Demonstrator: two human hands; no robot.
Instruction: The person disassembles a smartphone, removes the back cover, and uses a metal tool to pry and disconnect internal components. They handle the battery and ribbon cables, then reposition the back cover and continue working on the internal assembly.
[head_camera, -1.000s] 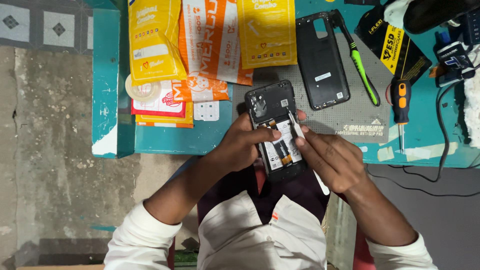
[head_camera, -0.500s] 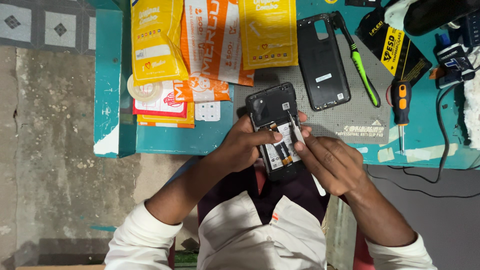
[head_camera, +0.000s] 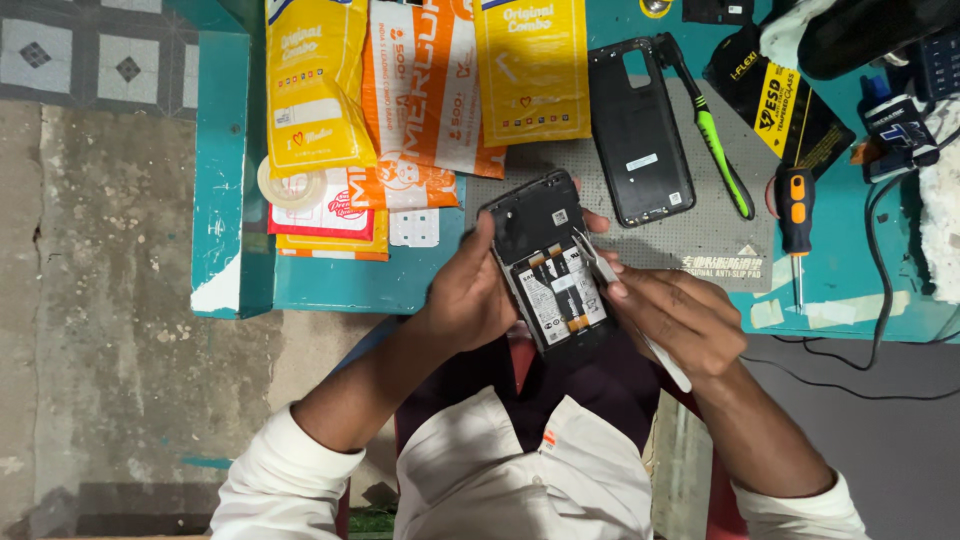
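While the left hand (head_camera: 470, 300) grips the opened phone (head_camera: 553, 268) from its left side, with the thumb bent over the top left corner and the other fingers hidden behind it, the right hand (head_camera: 680, 320) holds white tweezers (head_camera: 610, 280) pinched between thumb and forefinger. The tips of the tweezers touch the inside of the phone near its right edge, in the upper half. The phone has no back cover; its battery and some orange strips are visible. It is held in the air just in front of the near edge of the table (head_camera: 350, 285), above the lap of the person, and it is tilted a little to the left.

On the table, the grey mat (head_camera: 700, 235) lies near the front edge, behind the phone. The black back cover (head_camera: 640, 135) lies on the mat, and a green brush (head_camera: 715, 140) lies just beside its right side. A screwdriver (head_camera: 795, 215) with an orange and black handle lies at the right edge of the mat, tip toward the near edge. Yellow and orange packets (head_camera: 430, 85) cover the far left part of the table, and a tape roll (head_camera: 290, 185) sits near the left edge, partly under one packet. A black cable (head_camera: 880, 300) runs over the right front corner.
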